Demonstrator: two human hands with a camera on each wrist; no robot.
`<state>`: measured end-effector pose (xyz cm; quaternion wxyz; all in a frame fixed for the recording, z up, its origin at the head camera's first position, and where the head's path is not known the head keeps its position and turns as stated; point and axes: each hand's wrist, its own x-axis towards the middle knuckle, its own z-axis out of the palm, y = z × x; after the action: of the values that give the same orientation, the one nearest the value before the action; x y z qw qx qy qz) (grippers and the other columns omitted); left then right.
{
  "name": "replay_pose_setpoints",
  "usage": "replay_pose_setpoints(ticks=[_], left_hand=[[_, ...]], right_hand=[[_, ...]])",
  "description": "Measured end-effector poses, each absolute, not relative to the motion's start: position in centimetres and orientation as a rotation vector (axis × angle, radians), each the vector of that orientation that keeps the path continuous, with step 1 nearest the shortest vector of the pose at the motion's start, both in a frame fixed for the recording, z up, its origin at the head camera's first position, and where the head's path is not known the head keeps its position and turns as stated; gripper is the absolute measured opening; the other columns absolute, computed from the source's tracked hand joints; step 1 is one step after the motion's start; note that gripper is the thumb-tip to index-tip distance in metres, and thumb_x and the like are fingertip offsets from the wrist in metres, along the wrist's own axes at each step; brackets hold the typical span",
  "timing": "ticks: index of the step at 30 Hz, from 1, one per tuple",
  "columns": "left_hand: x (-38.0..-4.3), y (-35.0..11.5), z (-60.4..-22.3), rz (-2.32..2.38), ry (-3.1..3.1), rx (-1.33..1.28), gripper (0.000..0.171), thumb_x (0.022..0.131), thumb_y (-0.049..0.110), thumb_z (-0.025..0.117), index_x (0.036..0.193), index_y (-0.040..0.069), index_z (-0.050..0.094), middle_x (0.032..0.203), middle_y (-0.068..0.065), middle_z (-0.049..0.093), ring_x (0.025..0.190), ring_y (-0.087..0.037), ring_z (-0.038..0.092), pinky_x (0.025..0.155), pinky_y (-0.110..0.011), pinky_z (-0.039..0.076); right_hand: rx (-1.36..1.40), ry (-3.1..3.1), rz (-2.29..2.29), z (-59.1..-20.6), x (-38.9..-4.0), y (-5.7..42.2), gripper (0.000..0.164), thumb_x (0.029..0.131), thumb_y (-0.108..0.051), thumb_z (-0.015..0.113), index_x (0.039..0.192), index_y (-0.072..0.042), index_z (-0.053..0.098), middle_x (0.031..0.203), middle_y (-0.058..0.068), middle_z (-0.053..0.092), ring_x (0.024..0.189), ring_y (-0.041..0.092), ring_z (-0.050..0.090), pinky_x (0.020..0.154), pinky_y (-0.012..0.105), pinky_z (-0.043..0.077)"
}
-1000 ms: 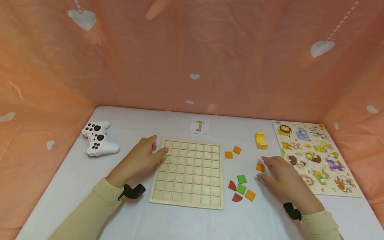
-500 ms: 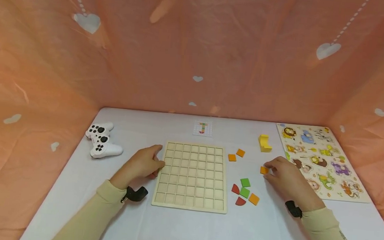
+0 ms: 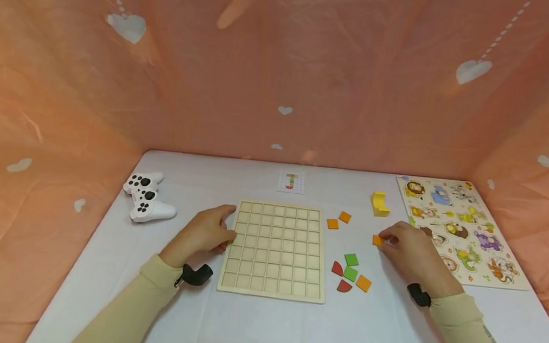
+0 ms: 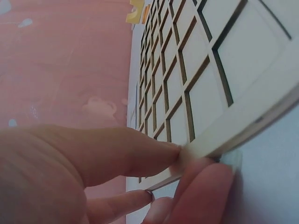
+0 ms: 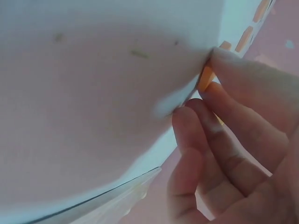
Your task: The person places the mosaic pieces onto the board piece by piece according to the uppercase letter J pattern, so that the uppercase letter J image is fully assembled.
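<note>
Hands (image 3: 202, 229) (image 3: 412, 251) hold one board (image 3: 275, 243), seemingly one of four orange tiles (image 3: 377, 240).

The right hand (image 3: 413, 253) has come to pinch an orange tile (image 3: 377, 240).

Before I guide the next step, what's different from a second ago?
The right hand has closed its grip on an orange tile, which is roughly where it was. The left hand has moved slightly nearer along the board and grips its left edge. The board and the other tiles stayed put.
</note>
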<state>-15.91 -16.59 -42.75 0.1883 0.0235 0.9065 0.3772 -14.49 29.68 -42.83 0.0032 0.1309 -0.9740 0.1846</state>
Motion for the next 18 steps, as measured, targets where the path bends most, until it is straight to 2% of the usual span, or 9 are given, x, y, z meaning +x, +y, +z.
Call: replay_pose_setpoints(ticks=[8, 18], left_hand=[[-16.0, -16.7, -42.7, 1.06, 2.527, 0.046, 0.08, 0.094, 0.011, 0.069, 0.167, 0.01, 0.038, 0.072, -0.007, 0.067, 0.059, -0.017, 0.067, 0.059, -0.027, 0.053], [-16.2, -16.7, -43.0, 1.112, 2.485, 0.043, 0.082, 0.094, 0.009, 0.069, 0.169, 0.012, 0.036, 0.071, -0.007, 0.066, 0.058, -0.017, 0.066, 0.057, -0.028, 0.055]], right_hand=[[0.355, -3.097, 0.709, -42.5, -14.9, 28.2, 0.022, 0.097, -0.017, 0.079, 0.116, -0.005, 0.079, 0.108, 0.01, 0.076, 0.095, 0.024, 0.069, 0.087, 0.045, 0.059], [0.442, -3.095, 0.762, -41.3, -17.5, 20.8, 0.027, 0.1, -0.021, 0.075, 0.12, -0.003, 0.078, 0.112, 0.01, 0.075, 0.099, 0.025, 0.068, 0.092, 0.047, 0.06]])
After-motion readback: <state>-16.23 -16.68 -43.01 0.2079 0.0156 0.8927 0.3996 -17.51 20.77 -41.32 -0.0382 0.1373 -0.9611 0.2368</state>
